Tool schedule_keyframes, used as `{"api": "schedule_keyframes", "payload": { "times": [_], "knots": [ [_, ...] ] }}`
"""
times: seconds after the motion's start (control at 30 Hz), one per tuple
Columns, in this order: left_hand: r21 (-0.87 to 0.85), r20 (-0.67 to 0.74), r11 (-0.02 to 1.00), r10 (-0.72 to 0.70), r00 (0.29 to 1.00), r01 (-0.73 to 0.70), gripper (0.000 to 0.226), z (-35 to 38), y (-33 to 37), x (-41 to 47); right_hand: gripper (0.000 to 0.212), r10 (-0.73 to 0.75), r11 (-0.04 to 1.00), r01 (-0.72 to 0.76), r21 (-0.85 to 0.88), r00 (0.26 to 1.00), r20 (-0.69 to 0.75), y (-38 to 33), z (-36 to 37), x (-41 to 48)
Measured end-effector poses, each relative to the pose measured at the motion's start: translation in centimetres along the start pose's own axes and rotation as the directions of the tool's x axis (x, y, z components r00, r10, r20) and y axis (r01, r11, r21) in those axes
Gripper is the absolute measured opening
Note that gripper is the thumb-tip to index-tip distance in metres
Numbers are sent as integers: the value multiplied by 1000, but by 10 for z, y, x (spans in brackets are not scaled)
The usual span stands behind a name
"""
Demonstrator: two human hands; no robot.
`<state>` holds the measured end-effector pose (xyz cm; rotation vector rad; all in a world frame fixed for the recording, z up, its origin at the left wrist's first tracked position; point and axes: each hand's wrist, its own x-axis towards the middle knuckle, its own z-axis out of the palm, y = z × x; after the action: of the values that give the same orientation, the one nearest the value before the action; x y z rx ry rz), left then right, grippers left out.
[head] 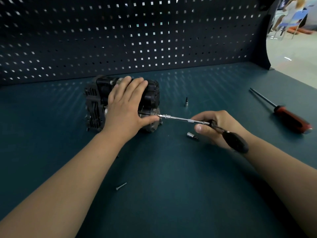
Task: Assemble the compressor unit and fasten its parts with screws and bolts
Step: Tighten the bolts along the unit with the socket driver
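- Hands first: your left hand [127, 103] lies spread flat over the compressor [120, 103], fingers draped across its top and thumb against the metal end, pinning it to the bench [171, 194].
- Your right hand [221, 127] is wrapped around the black handle of the driver [187, 120], whose shaft points toward nine o'clock, tip meeting the compressor's right end.
- Compressor sits left of centre, near the pegboard [120, 31], lying on its side.
- Step in hand, by my reading: you're driving a fastener into that end face; the fastener itself is too small to make out.
- Next move calls for keeping the shaft in line with the hole and the left palm bearing down, so the body doesn't roll as you turn.
- Just at seven o'clock of your right hand lies a socket [191, 135]; a bit [186, 101] stands near at eleven o'clock.
- A loose screw [121, 186] lies at six o'clock of the compressor, well apart, likely waiting its turn.
- A red screwdriver [283, 113] rests far out at three o'clock.
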<state>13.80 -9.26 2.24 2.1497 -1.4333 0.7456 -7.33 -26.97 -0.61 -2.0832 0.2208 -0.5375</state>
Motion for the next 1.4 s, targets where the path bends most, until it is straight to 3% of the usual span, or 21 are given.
{"api": "schedule_keyframes", "payload": {
  "times": [0.13,0.2,0.27,0.4,0.6,0.77,0.87,1.0,1.07,1.2,1.27,1.4],
  "knots": [
    [-25,83,1000,-11,996,13,91,-1,-2,20,38,165,948,-142,283,985,-58,3,4,7],
    [-134,86,990,-40,995,51,66,3,1,23,41,308,821,-275,500,951,17,2,6,8],
    [-278,105,955,-73,992,100,33,10,4,20,48,390,739,-365,566,917,83,0,5,7],
    [-395,66,911,-103,992,121,21,22,-4,10,47,329,799,-275,535,944,-6,2,6,5],
    [-432,-20,888,-184,983,158,25,30,1,1,46,303,826,-338,450,941,151,-2,20,5],
    [-425,-100,880,-277,956,211,38,31,13,2,34,266,890,-263,373,963,45,-2,8,2],
    [-349,-93,898,-319,943,270,43,34,20,8,11,288,941,-281,188,958,-11,1,-9,3],
    [-115,-44,908,-409,911,402,43,48,37,30,19,346,937,-343,61,937,-56,12,-22,3],
    [-101,-27,900,-429,903,425,44,53,39,37,19,404,915,-402,46,912,-68,18,-25,3],
    [-185,27,944,-273,961,274,36,54,27,19,17,458,885,-448,129,886,-66,25,-25,4],
    [-183,96,966,-170,981,185,43,51,20,7,16,464,873,-446,196,884,-57,25,-24,5],
    [-220,160,959,-146,976,179,44,48,12,4,17,443,879,-424,217,896,-43,26,-20,8]
  ]
}}
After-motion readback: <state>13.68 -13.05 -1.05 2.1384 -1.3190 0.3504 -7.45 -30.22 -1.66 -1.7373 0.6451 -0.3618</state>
